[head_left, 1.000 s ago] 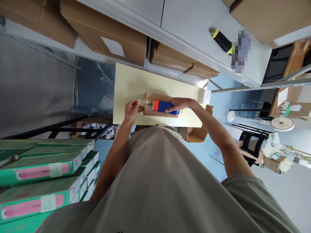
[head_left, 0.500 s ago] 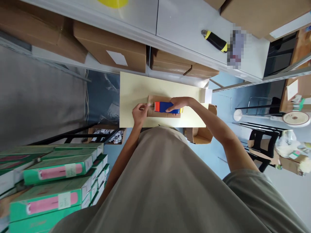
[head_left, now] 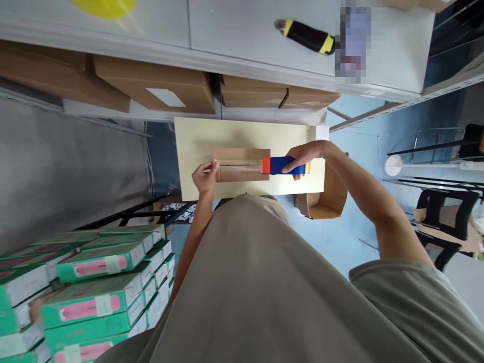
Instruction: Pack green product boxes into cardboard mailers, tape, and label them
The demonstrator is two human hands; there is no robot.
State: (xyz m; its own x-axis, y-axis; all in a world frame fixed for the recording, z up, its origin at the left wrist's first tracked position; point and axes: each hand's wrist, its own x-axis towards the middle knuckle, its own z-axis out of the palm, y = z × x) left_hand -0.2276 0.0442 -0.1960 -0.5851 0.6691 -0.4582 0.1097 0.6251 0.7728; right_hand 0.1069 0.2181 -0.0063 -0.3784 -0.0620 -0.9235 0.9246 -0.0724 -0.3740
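Observation:
A flat brown cardboard box (head_left: 239, 174) lies on the pale yellow work board (head_left: 196, 136), its centre seam running left to right. My right hand (head_left: 305, 154) is closed around a blue tape dispenser (head_left: 282, 165) with a red-orange front, over the box's right end. A strip of packing tape (head_left: 238, 163) appears to run along the seam between the dispenser and my left hand. My left hand (head_left: 205, 177) is at the box's left end, thumb and fingers pinched together at the tape's end. Its fingertips touch the box edge.
On the grey shelf above lie a black and yellow utility knife (head_left: 308, 37) and a yellow round thing (head_left: 106, 6). Closed cartons (head_left: 159, 85) stand beneath it. Stacked green boxes (head_left: 91, 307) are at lower left. An open carton (head_left: 327, 199) sits right of the board.
My right hand has moved the tape dispenser rightwards along the box, baring its seam. My left hand stays pinched at the left end. The whole view has shifted somewhat.

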